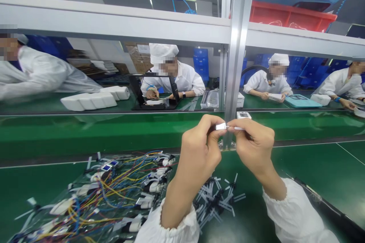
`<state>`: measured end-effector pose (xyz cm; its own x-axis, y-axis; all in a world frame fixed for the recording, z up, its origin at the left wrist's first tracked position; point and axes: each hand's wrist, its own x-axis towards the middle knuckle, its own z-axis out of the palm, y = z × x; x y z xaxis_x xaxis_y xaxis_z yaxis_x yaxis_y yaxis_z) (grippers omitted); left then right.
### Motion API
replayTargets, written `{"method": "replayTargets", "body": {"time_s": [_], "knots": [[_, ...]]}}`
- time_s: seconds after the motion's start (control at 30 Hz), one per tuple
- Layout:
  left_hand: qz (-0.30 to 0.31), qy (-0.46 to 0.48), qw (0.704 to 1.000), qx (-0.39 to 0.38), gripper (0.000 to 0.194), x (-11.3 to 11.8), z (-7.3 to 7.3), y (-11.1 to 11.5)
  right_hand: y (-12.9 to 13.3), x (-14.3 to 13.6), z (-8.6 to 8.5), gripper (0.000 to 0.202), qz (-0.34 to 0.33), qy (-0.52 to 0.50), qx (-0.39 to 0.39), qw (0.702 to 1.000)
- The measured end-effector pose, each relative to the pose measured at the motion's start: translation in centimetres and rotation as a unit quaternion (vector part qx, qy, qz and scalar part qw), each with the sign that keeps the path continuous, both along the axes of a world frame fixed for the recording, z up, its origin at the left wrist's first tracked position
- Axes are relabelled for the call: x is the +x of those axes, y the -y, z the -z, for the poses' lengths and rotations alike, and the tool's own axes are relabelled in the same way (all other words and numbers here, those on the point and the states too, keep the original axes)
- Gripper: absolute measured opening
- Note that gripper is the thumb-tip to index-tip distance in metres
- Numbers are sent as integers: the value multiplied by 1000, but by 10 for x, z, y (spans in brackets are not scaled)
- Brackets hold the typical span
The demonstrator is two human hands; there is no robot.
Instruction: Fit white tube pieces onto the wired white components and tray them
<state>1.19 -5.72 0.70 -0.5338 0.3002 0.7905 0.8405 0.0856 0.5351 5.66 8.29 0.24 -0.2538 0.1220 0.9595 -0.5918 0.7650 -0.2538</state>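
My left hand (199, 146) pinches a small white rectangular piece (221, 126) with a shiny face. Close beside it, the fingertips of my right hand (254, 145) are closed on a thin white strip (238, 128). The strip's tip meets or nearly meets the piece; I cannot tell whether they are joined. Below my hands lies a loose pile of black parts with pale strips (213, 199). To the left, several white-and-black wired parts (155, 186) rest on clear plastic, with yellow, blue and red wires (105, 193) tangled across them.
A green conveyor belt (85, 129) runs behind the green bench (313, 167). An aluminium post (238, 45) stands straight ahead, and a red bin (291, 15) sits on the shelf. Co-workers in white sit beyond the belt. A small white device (243, 115) lies behind my right hand.
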Motion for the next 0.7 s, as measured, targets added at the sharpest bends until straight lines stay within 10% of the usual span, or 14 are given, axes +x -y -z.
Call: {"method": "replayTargets", "body": {"time_s": [0.3,0.47,0.7], "knots": [[-52,-91,993,-59,18,-4,-1,2,2,-1,3,32,43,27,51,997],[-62,-137,984,-93,17,-3,-4,9,-5,1,-2,26,-78,127,-32,988],[5,31,994,-103,12,17,-8,8,-26,31,-32,11,-197,283,-104,933]]}}
